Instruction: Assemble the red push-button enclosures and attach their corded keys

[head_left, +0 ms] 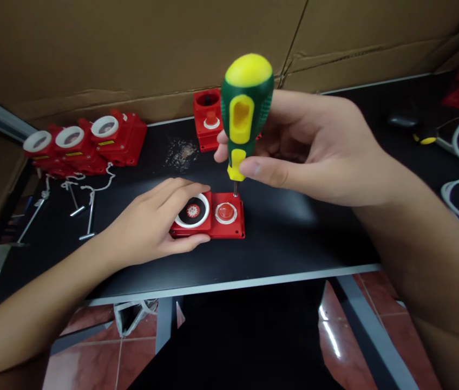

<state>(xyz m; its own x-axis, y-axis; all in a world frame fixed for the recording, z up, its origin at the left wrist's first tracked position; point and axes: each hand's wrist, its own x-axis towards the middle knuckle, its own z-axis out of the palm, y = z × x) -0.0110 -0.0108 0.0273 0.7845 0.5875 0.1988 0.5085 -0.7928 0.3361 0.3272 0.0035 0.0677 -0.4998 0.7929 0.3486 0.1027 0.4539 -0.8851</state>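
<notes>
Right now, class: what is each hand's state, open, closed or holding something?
Left hand: closed around one end of a red box.
Right hand: closed, holding the screwdriver upright over it.

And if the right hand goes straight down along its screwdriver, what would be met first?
The screwdriver in the right hand would first meet the far right corner of the red box; its tip appears to stand there, though exact contact is hard to confirm.
</notes>
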